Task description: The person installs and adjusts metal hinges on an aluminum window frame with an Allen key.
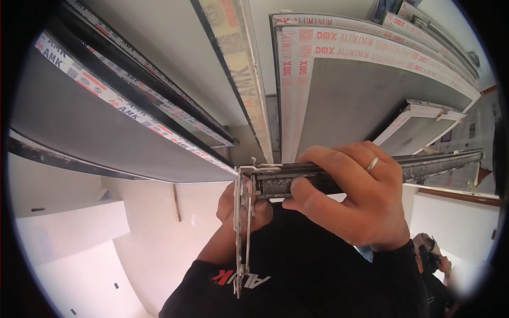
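My right hand (360,193), a ring on one finger, is closed around a dark aluminium frame bar (440,167) that runs off to the right. Its thumb presses on the near side, and its fingers lie over the top. At the bar's left end, a silver metal hinge arm (242,228) with thin links hangs downward. Behind this hinge arm is my left hand (228,206), partly hidden, its fingers closed around the hinge and bar end.
A large panel with DMX-taped edges (339,45) leans at upper right, a smaller framed panel (424,119) before it. AMK-taped frames (122,108) stretch along the left, with a tall taped bar (238,69) between. Another person (432,265) is at lower right.
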`<state>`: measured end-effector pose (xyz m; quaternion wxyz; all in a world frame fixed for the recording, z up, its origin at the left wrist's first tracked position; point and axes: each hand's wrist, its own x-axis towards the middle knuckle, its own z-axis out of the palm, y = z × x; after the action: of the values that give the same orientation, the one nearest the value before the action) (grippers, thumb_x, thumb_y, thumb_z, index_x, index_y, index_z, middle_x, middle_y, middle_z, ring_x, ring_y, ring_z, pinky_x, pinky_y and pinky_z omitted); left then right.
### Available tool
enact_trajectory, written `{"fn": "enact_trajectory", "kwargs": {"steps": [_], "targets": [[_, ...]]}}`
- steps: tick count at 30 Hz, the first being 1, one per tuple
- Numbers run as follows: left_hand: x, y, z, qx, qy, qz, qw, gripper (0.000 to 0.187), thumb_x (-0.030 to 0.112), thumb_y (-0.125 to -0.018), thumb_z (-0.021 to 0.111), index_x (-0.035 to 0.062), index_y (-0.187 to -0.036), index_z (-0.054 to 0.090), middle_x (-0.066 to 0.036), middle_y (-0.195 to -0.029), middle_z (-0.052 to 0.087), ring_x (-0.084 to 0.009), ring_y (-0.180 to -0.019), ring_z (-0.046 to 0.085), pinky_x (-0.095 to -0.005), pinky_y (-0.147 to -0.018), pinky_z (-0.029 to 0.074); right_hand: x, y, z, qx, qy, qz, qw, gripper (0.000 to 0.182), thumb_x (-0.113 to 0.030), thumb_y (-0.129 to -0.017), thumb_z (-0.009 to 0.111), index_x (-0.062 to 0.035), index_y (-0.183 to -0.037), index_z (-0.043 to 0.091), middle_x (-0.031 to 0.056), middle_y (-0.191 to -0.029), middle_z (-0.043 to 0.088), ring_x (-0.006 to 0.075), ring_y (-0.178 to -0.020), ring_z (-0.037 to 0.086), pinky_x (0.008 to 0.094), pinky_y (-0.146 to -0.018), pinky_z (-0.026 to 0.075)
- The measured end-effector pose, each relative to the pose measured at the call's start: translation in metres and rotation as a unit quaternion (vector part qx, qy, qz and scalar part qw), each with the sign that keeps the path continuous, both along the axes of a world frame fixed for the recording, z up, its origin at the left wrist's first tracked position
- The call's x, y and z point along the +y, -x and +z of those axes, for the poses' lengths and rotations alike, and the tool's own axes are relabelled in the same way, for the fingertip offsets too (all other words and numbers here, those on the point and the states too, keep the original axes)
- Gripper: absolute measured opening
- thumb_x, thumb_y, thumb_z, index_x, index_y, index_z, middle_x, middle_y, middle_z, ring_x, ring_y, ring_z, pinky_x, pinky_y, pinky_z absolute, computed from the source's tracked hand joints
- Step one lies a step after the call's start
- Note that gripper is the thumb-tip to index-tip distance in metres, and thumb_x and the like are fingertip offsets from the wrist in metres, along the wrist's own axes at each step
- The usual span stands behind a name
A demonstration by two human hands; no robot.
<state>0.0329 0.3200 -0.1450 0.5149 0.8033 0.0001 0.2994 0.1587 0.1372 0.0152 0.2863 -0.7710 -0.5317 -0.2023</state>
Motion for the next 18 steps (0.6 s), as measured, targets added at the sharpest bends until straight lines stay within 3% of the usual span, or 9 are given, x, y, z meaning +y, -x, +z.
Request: {"fn": "enact_trajectory", "kwargs": {"steps": [4, 8, 9, 12, 18], "targets": [[0.000, 0.005, 0.003, 0.112, 0.253, -0.096, 0.956, 0.046, 0.022, -0.099, 0.068, -0.0096, -0.130, 0.057, -0.016, -0.108, 0.072, -0.0218, -0.096, 0.073, -0.0276, -0.083, 0.057, 0.003, 0.004, 0.000, -0.017, 0.009, -0.006, 1.000, 0.031, -0.029, -0.067, 0.087, -0.0155, -0.088, 0.068, 0.0086, -0.093, 0.072, 0.0211, -0.073, 0.068, 0.0312, -0.059, 0.051], [-0.010, 0.007, -0.009, 0.015, 0.465, -0.075, 0.882, 0.046, 0.024, -0.099, 0.070, -0.0085, -0.130, 0.059, -0.015, -0.110, 0.072, -0.0209, -0.095, 0.073, -0.0279, -0.083, 0.057, 0.006, 0.003, 0.000, -0.025, 0.006, -0.017, 1.000, 0.031, -0.029, -0.066, 0.087, -0.0149, -0.086, 0.067, 0.0086, -0.093, 0.071, 0.0210, -0.071, 0.065, 0.0314, -0.058, 0.050], [-0.009, 0.004, -0.011, -0.032, 0.237, 0.004, 0.971, 0.043, 0.025, -0.099, 0.069, -0.0084, -0.126, 0.062, -0.015, -0.108, 0.072, -0.0222, -0.093, 0.073, -0.0293, -0.080, 0.058, 0.006, 0.001, -0.002, -0.030, 0.001, -0.016, 0.999, 0.032, -0.029, -0.066, 0.087, -0.0144, -0.087, 0.067, 0.0086, -0.093, 0.071, 0.0212, -0.070, 0.065, 0.0318, -0.058, 0.049], [-0.011, -0.008, -0.006, -0.121, -0.039, 0.094, 0.987, 0.038, 0.027, -0.099, 0.069, -0.0076, -0.116, 0.070, -0.017, -0.101, 0.073, -0.0262, -0.087, 0.074, -0.0323, -0.072, 0.059, 0.007, 0.002, -0.004, -0.017, -0.006, -0.016, 1.000, 0.033, -0.028, -0.065, 0.086, -0.0136, -0.087, 0.067, 0.0085, -0.095, 0.070, 0.0217, -0.070, 0.064, 0.0327, -0.058, 0.049], [-0.014, -0.005, -0.009, -0.072, -0.080, 0.133, 0.985, 0.041, 0.027, -0.096, 0.072, -0.0085, -0.117, 0.069, -0.016, -0.093, 0.074, -0.0272, -0.079, 0.074, -0.0323, -0.067, 0.058, 0.007, 0.001, -0.005, -0.007, -0.012, -0.015, 1.000, 0.034, -0.028, -0.065, 0.086, -0.0134, -0.088, 0.067, 0.0086, -0.096, 0.070, 0.0223, -0.072, 0.065, 0.0337, -0.059, 0.049]]}}
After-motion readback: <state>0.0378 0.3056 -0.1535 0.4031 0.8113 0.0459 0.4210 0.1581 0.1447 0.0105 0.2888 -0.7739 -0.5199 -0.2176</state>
